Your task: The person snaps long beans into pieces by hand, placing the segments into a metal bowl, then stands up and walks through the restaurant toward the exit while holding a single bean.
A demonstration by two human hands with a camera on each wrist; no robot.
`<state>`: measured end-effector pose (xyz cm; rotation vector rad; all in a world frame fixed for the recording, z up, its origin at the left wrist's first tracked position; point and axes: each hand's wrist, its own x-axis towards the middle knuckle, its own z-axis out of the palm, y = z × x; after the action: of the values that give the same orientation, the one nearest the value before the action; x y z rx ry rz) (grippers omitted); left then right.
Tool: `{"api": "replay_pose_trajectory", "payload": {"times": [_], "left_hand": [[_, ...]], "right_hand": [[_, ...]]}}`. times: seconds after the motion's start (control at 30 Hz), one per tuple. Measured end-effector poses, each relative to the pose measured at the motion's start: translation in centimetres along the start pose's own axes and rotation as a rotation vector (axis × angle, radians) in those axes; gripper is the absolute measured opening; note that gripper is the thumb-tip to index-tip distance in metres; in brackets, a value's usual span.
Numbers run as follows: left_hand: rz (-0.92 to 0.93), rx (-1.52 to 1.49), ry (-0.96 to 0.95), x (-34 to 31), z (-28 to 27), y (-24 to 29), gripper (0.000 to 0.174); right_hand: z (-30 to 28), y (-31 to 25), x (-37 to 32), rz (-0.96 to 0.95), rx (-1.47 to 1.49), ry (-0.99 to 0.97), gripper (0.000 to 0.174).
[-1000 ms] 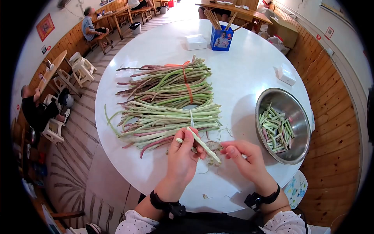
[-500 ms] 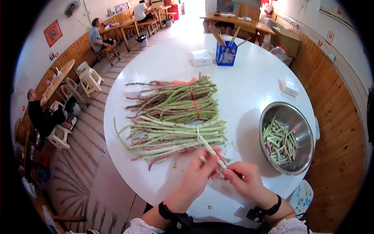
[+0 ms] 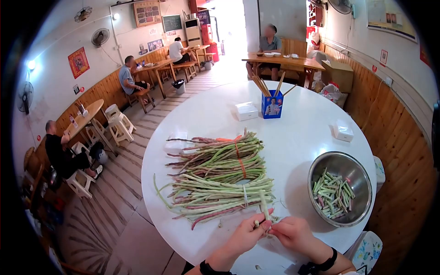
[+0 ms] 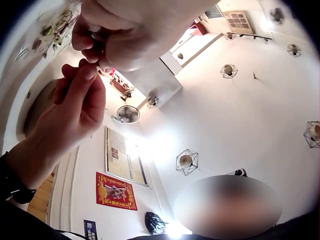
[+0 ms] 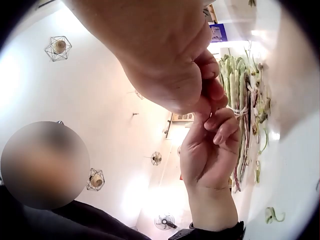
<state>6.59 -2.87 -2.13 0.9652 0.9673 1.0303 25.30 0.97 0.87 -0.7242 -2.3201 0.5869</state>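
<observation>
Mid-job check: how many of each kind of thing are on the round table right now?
Tied long bean bundles: 2, orange-tied bundle and pale-tied bundle
Single long bean, pinched by left hand and right hand: 1
Steel bowl with cut beans: 1
White boxes: 2, far box and near box
Blue chopstick holder: 1
Total: 7

table: white table [image 3: 298, 137] | on it: bean bundles [image 3: 215, 160] | steel bowl [image 3: 341, 161] | chopstick box [image 3: 272, 107] | white boxes [image 3: 246, 111]

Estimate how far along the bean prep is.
Early. Done: a shallow layer of cut pieces in the steel bowl. In hand: left hand and right hand pinch one bean. Left: the near bundle and far bundle, both tied, whole.
</observation>
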Motion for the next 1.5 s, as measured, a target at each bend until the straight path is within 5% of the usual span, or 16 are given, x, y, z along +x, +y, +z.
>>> {"api": "replay_pose_trajectory", "payload": {"times": [0.17, 0.4, 0.5, 0.7, 0.8, 1.0, 1.17, 1.3, 1.37, 1.5], "left_hand": [[0.098, 0.284, -0.005, 0.1, -0.4, -0.2, 0.045], [-0.034, -0.188, -0.135, -0.1, 0.1, 0.4, 0.041], [-0.085, -0.43, -0.133, -0.4, 0.2, 1.6, 0.034], [-0.145, -0.36, -0.234, -0.3, 0.5, -0.2, 0.029], [-0.163, -0.334, -0.27, -0.1, 0.9, -0.9, 0.024], [-0.19, -0.618, -0.087, 0.3, 1.3, -1.1, 0.024], [-0.161, -0.58, 0.065, 0.2, 1.1, 0.1, 0.023], [-0.169, -0.635, -0.121, 0.1, 1.0, -0.6, 0.018], [-0.173, -0.687, -0.303, -0.4, 1.8, -0.4, 0.016], [-0.191, -0.615, -0.134, -0.3, 1.8, 0.1, 0.02]], "right_hand": [[-0.9, -0.7, 0.5, -0.063, -0.136, -0.061, 0.01], [-2.1, 1.9, 0.0, 0.219, -0.193, 0.379, 0.008], [-2.2, 0.7, 0.1, 0.276, -0.12, 0.26, 0.016], [-2.0, -1.1, 0.3, 0.457, 0.717, 0.157, 0.02], [-1.8, -0.6, -0.3, 0.333, 0.45, 0.092, 0.022], [-0.6, -1.4, 0.2, -0.104, 0.01, 0.344, 0.026], [-0.7, -1.8, -0.7, 0.128, 0.445, 0.296, 0.028], [-1.3, -0.7, -0.9, 0.425, 0.755, 0.193, 0.047], [-1.3, -0.5, -0.4, 0.378, 0.613, 0.157, 0.058], [-1.2, -0.6, -0.3, 0.321, 0.5, 0.077, 0.065]]}}
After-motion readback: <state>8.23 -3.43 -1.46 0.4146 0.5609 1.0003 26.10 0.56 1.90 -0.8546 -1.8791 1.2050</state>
